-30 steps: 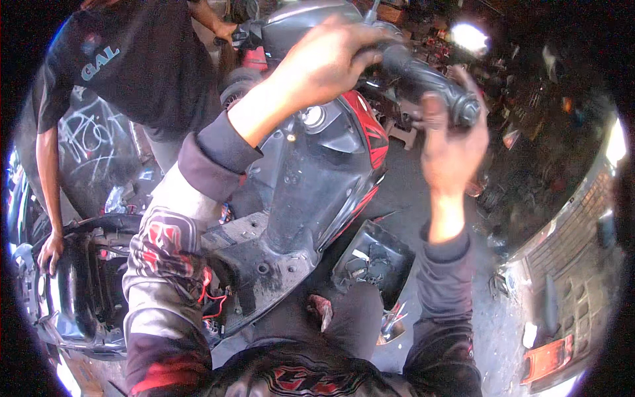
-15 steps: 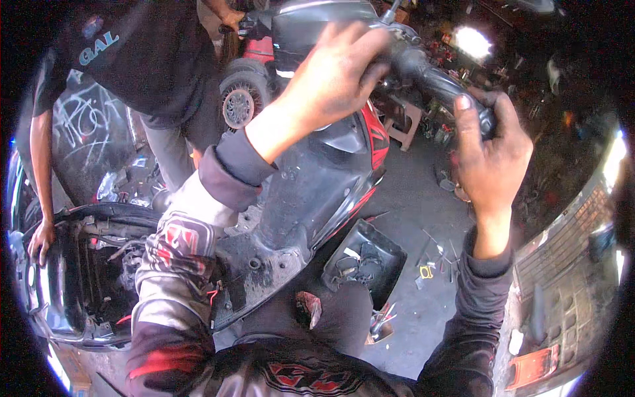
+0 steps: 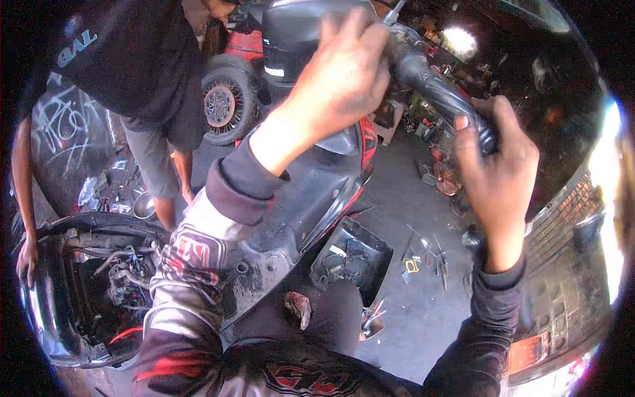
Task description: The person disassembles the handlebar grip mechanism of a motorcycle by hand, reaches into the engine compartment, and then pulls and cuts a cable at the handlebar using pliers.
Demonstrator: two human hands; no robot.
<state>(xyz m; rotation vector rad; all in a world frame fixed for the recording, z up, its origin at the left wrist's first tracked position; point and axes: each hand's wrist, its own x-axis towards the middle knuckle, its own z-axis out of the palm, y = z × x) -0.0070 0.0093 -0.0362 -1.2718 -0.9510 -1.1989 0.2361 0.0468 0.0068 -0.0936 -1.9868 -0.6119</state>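
My left hand (image 3: pixel 344 76) is closed, fingers curled, beside the inner end of the scooter handlebar, below the mirror stem (image 3: pixel 392 14); what it holds is hidden. My right hand (image 3: pixel 497 165) grips the outer end of the black handlebar grip (image 3: pixel 443 92), thumb along its side. Beneath my arms lies the dark scooter body with red trim (image 3: pixel 311 185) and its ribbed footboard (image 3: pixel 258 278). The opened rear section (image 3: pixel 92 284) at the lower left shows wiring and metal parts.
A co-worker in a dark shirt (image 3: pixel 126 53) bends at the left, a hand on the rear section. Behind stands a spoked wheel (image 3: pixel 218 106). A black plastic tray (image 3: pixel 347 251) and scattered tools (image 3: pixel 436 258) lie on the floor by my knees. A grimy tiled surface (image 3: pixel 569 264) edges the right.
The view has shifted. The handlebar grip sits lower and farther right, with my right hand still on it. My left hand has moved slightly right. More of the spoked wheel shows.
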